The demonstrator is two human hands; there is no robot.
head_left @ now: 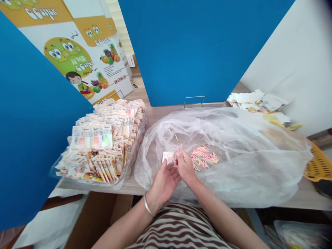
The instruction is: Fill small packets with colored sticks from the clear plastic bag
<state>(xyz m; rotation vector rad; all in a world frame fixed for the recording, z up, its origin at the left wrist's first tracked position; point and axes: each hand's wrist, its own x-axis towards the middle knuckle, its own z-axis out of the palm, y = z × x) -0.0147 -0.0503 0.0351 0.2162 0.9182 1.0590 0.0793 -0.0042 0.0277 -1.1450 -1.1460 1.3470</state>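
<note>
My left hand [163, 180] holds a small clear packet [167, 157] by its lower edge, and a silver bangle sits on that wrist. My right hand [183, 162] is pinched on a few thin pink sticks [180, 148], right beside the packet's mouth. Both hands rest on a large crumpled clear plastic bag [233, 152] spread over the table. Just right of my right hand, a loose pile of pink and yellow sticks [204, 157] lies on the plastic.
A clear tray [121, 180] heaped with filled packets stands to the left. Blue partition panels [197, 48] wall the front and left. Printed cartons [85, 58] stand behind the tray. Papers [259, 103] lie at far right, a yellow basket [319, 166] at the right edge.
</note>
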